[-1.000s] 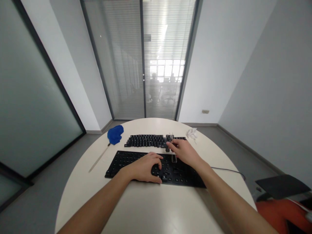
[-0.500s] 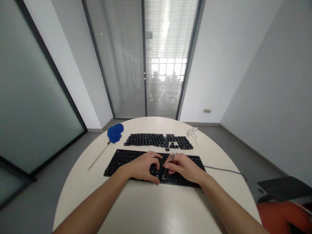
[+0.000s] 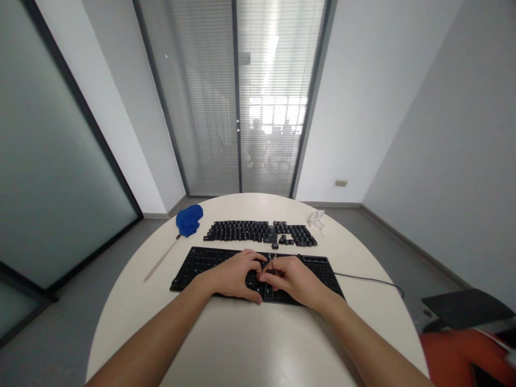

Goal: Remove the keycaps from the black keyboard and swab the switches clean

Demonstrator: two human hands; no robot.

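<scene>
A black keyboard with its keycaps off over most of the board lies on the round table. My left hand rests on its middle, fingers apart and bent, thumb by the front edge; it grips nothing that I can see. Just right of it, my right hand is closed in a pinch around a thin two-pronged metal tool, its prongs pointing up and away; its exact kind is unclear. The tool's lower end is hidden by my fingers. Below them shows a light-outlined rectangular spot on the keyboard.
Loose black keycaps lie in rows behind the keyboard, with one single keycap in front. A blue cloth on a stick lies left. Crumpled white tissue sits back right. The keyboard's cable runs off the table's right edge.
My right hand has moved left with the metal tool, close to my left fingers, uncovering the keyboard's right end. My left hand stays in place.
</scene>
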